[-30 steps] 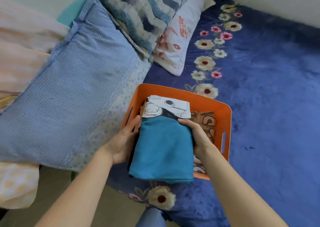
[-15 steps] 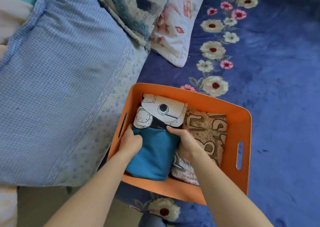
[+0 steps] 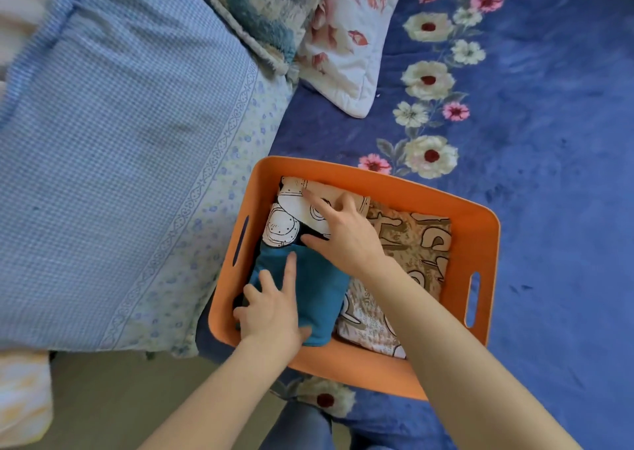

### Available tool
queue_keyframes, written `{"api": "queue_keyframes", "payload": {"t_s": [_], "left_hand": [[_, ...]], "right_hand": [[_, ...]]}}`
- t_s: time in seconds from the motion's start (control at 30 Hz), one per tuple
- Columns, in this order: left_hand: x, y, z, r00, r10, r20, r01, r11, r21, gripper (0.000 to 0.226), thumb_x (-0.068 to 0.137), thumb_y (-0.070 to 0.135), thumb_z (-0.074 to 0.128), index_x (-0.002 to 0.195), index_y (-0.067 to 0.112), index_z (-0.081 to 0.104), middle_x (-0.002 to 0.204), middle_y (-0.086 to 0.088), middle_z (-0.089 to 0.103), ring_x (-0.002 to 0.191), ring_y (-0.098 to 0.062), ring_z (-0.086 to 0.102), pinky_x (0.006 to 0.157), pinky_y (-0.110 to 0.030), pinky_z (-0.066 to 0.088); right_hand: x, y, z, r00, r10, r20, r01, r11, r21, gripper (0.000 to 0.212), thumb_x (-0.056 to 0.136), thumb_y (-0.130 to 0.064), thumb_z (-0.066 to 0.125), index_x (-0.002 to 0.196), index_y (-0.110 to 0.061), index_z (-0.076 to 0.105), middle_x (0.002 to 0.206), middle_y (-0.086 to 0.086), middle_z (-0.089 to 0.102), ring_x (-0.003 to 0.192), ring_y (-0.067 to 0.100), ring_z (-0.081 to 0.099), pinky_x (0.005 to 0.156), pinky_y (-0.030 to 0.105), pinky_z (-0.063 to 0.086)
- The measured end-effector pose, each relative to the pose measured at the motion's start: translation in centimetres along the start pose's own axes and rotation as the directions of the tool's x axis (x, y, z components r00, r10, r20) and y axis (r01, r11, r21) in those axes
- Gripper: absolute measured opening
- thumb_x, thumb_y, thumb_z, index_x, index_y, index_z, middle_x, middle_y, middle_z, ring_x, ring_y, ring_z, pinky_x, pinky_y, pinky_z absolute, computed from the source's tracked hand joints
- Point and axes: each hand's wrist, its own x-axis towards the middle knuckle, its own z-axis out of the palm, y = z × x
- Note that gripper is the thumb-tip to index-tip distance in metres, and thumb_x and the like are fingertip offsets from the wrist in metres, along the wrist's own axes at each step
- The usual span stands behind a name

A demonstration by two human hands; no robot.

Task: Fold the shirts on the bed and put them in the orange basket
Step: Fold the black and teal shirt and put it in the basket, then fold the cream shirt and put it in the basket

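Moved: shirt (image 3: 319,291) had settled into the basket (image 3: 480,243).
Left hand (image 3: 274,312): released, with fingers loose on top.
Right hand (image 3: 346,240): flat on it, holding nothing.

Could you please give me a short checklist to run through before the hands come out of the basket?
1. Teal shirt lies inside the orange basket: ok.
2. It is folded, nothing hangs over the rim: ok.
3. Left hand and right hand rest on it with fingers extended, gripping nothing: ok.
4. It sits beside the tan printed shirt: ok.
5. No shirts left on the bed: cannot tell, only part of it shows.
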Motion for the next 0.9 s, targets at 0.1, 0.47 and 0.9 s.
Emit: {"api": "queue_keyframes", "payload": {"t_s": [0.1, 0.47, 0.9], "left_hand": [[2.1, 0.5, 0.2, 0.99, -0.069, 0.12, 0.072, 0.997, -0.022, 0.127, 0.074, 0.055, 0.07, 0.137, 0.034, -0.039, 0.125, -0.01, 0.023, 0.099, -0.026, 0.037, 0.077, -0.037, 0.048], [4.6, 0.8, 2.8, 0.984, -0.049, 0.171, 0.062, 0.996, -0.07, 0.134, 0.071, 0.043, 0.076, 0.133, 0.033, -0.043, 0.124, -0.012, 0.02, 0.108, -0.031, 0.035, 0.083, -0.044, 0.05], [-4.3, 6.2, 0.4, 0.977, 0.153, -0.146, -0.189, 0.94, -0.283, 0.048, 0.093, 0.021, 0.049, 0.138, 0.011, 0.036, 0.132, -0.015, 0.04, 0.121, -0.033, 0.04, 0.093, -0.04, 0.04]], "right_hand": [[1.5, -0.1, 0.8, 0.997, 0.046, 0.063, -0.034, 0.983, -0.181, 0.069, 0.091, -0.054, 0.051, 0.148, -0.044, 0.013, 0.131, 0.012, 0.034, 0.095, 0.031, 0.054, 0.063, 0.035, 0.043], [2.3, 1.4, 2.0, 0.966, 0.079, 0.246, -0.061, 0.995, -0.081, 0.071, 0.096, -0.044, 0.048, 0.149, -0.044, 0.0, 0.136, 0.011, 0.026, 0.116, 0.031, 0.04, 0.091, 0.04, 0.045], [-16.6, 4.3, -3.9, 0.966, 0.253, -0.057, -0.231, 0.939, 0.255, 0.051, 0.094, -0.021, 0.048, 0.144, -0.019, 0.037, 0.134, 0.004, 0.046, 0.117, 0.024, 0.048, 0.089, 0.033, 0.042]]}}
